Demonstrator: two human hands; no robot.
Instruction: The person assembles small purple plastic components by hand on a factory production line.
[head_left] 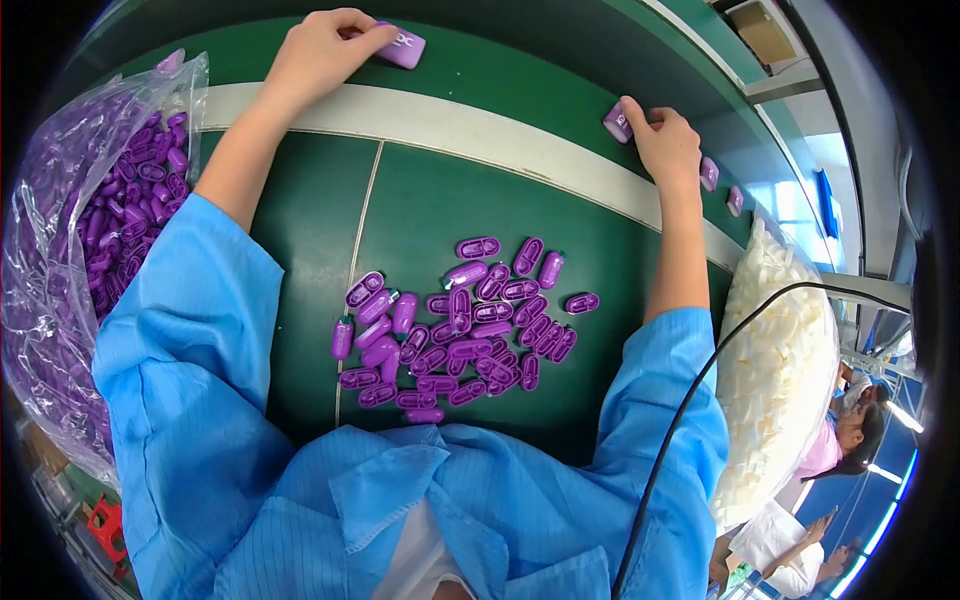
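Note:
Far out at the upper left, my left hand (325,52) is closed, thumb and fingers at the near end of a light-purple rounded block-shaped piece (404,48) with white print. At the upper right my right hand (665,142) pinches a similar, smaller-looking purple piece (616,124). Both pieces are on the green strip past the white rail. Two more such pieces, one light-purple piece (709,174) and another (735,201), stand right of my right hand. Between my arms lies a loose heap of dark-purple oval shells (460,312), many hollow side up.
A clear plastic bag (60,190) full of purple shells bulges at the left. On the right stands a bag of cream-white small parts (775,370). A black cable (690,400) arcs past my right arm. A white rail (480,133) crosses the green table. People sit at the far right.

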